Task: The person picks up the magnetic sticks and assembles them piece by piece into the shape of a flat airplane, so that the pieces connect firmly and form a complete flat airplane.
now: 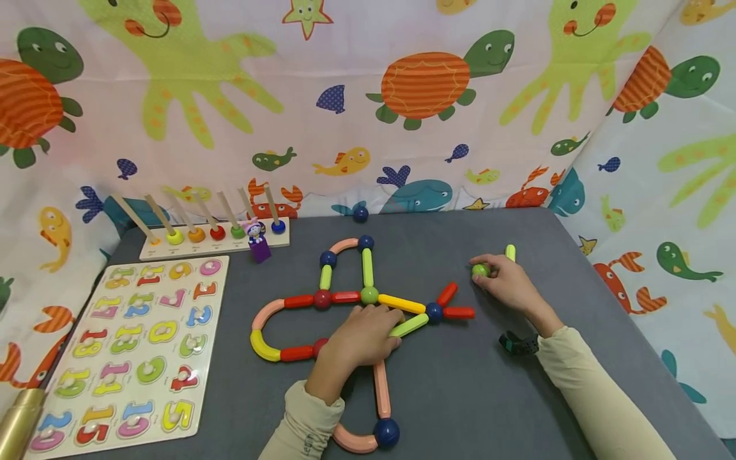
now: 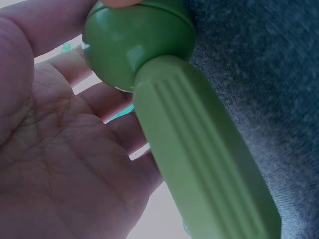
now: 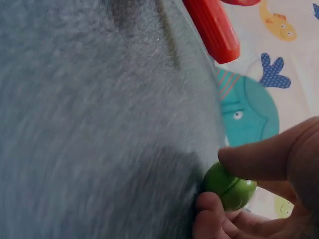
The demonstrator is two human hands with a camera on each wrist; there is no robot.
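A flat figure of magnetic sticks and balls [image 1: 345, 298] lies on the grey table [image 1: 471, 396]. My left hand [image 1: 393, 329] rests on its middle, fingers lying over the end of a light-green stick [image 1: 411, 325]. In the left wrist view the palm [image 2: 65, 164] is spread beside that green stick [image 2: 199, 154] and its green ball [image 2: 137, 45], and a fingertip touches the ball's top. To the right, my right hand [image 1: 483, 265] pinches a loose green ball [image 1: 480, 271] on the table, seen close in the right wrist view as the ball [image 3: 232, 189] between thumb and finger. Another light-green stick [image 1: 510, 252] pokes out behind that hand.
A number puzzle board [image 1: 132, 345] lies at the left. Behind it stand a peg rack [image 1: 215, 239] and a purple figure [image 1: 259, 248]. A loose blue ball [image 1: 360, 214] sits at the far edge. A brass cylinder [image 1: 20, 421] is at bottom left. Patterned cloth walls surround the table.
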